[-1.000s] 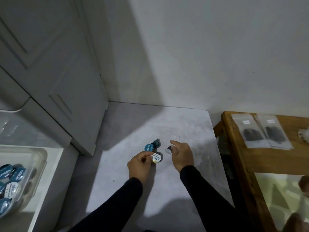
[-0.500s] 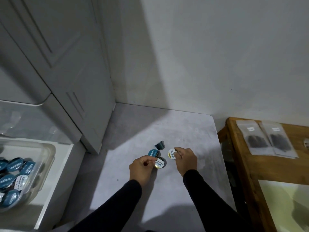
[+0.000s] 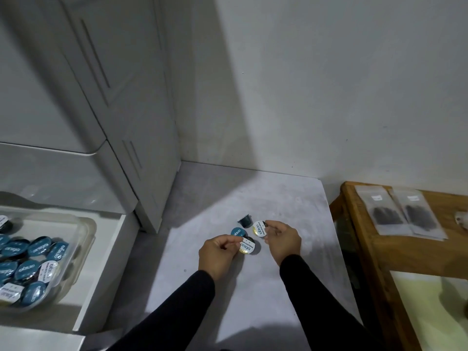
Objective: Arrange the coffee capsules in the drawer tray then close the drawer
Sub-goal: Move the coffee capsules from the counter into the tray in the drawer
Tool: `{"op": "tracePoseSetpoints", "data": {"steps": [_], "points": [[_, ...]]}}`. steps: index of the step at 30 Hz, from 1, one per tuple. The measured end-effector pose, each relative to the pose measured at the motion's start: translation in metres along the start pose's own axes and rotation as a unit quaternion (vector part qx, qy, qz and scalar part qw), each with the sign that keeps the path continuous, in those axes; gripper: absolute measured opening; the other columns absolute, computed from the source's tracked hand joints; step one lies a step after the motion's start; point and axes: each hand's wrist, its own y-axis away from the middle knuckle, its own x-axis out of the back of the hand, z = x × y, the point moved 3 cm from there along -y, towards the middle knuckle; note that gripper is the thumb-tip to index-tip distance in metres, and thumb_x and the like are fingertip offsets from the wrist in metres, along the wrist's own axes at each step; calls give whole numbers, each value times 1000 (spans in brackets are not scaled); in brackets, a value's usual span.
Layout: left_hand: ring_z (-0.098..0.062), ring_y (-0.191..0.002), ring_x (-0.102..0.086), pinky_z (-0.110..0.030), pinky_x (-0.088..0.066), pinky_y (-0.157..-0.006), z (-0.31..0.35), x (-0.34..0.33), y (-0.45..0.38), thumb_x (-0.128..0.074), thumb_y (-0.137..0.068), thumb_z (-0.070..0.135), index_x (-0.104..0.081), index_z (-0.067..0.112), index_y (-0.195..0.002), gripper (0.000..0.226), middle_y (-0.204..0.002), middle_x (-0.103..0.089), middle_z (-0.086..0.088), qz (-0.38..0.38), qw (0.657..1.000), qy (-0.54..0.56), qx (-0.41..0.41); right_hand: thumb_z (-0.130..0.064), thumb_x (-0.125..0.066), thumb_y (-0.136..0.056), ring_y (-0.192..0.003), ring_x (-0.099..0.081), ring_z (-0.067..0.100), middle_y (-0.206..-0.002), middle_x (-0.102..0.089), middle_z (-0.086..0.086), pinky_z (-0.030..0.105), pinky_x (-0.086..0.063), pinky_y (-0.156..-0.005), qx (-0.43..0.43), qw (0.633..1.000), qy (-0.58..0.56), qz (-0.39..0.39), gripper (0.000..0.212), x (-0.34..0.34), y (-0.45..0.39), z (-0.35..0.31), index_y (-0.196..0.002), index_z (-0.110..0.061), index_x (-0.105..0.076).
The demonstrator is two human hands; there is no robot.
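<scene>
Fingers of my left hand (image 3: 218,254) pinch the edge of a white-lidded capsule (image 3: 247,247), its lid tipped toward me, low over the grey desk (image 3: 291,287). My right hand (image 3: 283,240) has its fingers (image 3: 271,225) curled on a second white-lidded capsule (image 3: 258,228), lifted with the lid facing left. Between and just beyond my hands a teal-lidded capsule (image 3: 238,232) sits on the desk, just beside the one in my left hand; whether they touch I cannot tell. A dark capsule (image 3: 245,221) lies tipped on its side a little farther back, near the one in my right hand. Both my sleeves are black.

Off to the left, the white drawer (image 3: 106,264) stands open, well apart from my hands. Inside it lies a clear plastic tray (image 3: 86,231) holding many capsules (image 3: 38,252), mostly teal lids with a few white ones among them, packed close together.

On the right a wooden table (image 3: 367,249) stands beside the desk, with two clear packets (image 3: 402,214) of something dark lying flat on it side by side. A grey cabinet (image 3: 101,97) rises behind the drawer, against a pale wall
</scene>
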Motion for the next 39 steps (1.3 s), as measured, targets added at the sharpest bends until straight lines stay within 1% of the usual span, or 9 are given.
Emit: {"op": "tracePoseSetpoints", "data": {"steps": [4, 9, 11, 16, 21, 27, 32, 36, 39], "points": [[-14, -73, -65, -33, -56, -82, 17, 25, 5, -66, -81, 8, -77, 21, -80, 17, -81, -76, -4, 19, 997, 68, -17, -2, -55, -85, -88, -68, 26, -99, -71, 12, 39, -54, -87, 23, 998, -51, -15, 21, -4, 20, -37, -100, -8, -70], [-8, -71, -65, -15, -55, -69, 51, 73, 20, -63, -84, 2, -74, 19, -82, 20, -79, -74, 3, 47, 988, 134, -60, -2, -55, -86, -59, -62, 12, -82, -71, 8, 27, -55, -67, 43, 988, -133, -60, 20, -13, 47, -87, -100, -8, -69], [-7, -71, -66, -15, -55, -69, 61, 99, 27, -63, -84, 3, -75, 14, -88, 16, -81, -74, 2, 55, 987, 133, -78, -1, -56, -86, -52, -58, 5, -78, -69, 7, 26, -53, -64, 48, 981, -166, -87, 20, -20, 62, -105, -99, -7, -69], [-5, -66, -65, -15, -53, -67, 73, 177, 49, -67, -82, 6, -76, 24, -81, 20, -76, -75, 1, 70, 986, 99, -115, 2, -57, -85, -48, -57, 2, -70, -68, 2, 12, -49, -52, 98, 965, -181, -160, 19, -47, 108, -153, -93, -11, -69], [-8, -72, -67, -16, -54, -68, 67, 266, 64, -67, -82, 4, -76, 18, -85, 17, -83, -77, -4, 57, 990, 78, -100, 9, -57, -82, -49, -58, 5, -68, -63, 4, 14, -50, -51, 127, 939, -181, -263, 22, -102, 157, -191, -95, -6, -67], [-6, -68, -67, -15, -54, -64, 45, 380, 48, -67, -81, 3, -76, 18, -82, 18, -77, -76, 1, 61, 995, -1, -75, 12, -53, -83, -48, -57, 9, -65, -59, 2, 23, -47, -54, 126, 923, -135, -338, 33, -199, 210, -210, -86, -18, -66], [-8, -59, -64, -17, -53, -60, 25, 446, 16, -68, -80, 1, -75, 20, -76, 20, -71, -75, -4, 87, 993, -58, -61, 7, -52, -84, -46, -56, 4, -64, -60, 4, 14, -47, -49, 109, 941, -59, -315, 31, -270, 226, -215, -81, -20, -66], [-14, -69, -68, -28, -56, -78, 21, 472, -9, -70, -80, 5, -76, 18, -78, 14, -78, -75, -5, 87, 992, -84, -36, -11, -56, -84, -61, -66, 11, -67, -70, -1, 35, -58, -70, 73, 961, 13, -266, 26, -315, 219, -207, -76, -32, -68], [-3, -62, -65, -13, -53, -63, 20, 479, -23, -67, -83, 8, -74, 16, -84, 11, -80, -73, 1, 77, 992, -98, -23, -19, -59, -84, -67, -68, 11, -67, -71, -5, 42, -59, -77, 54, 972, 35, -227, 25, -337, 212, -206, -71, -38, -68]]}}
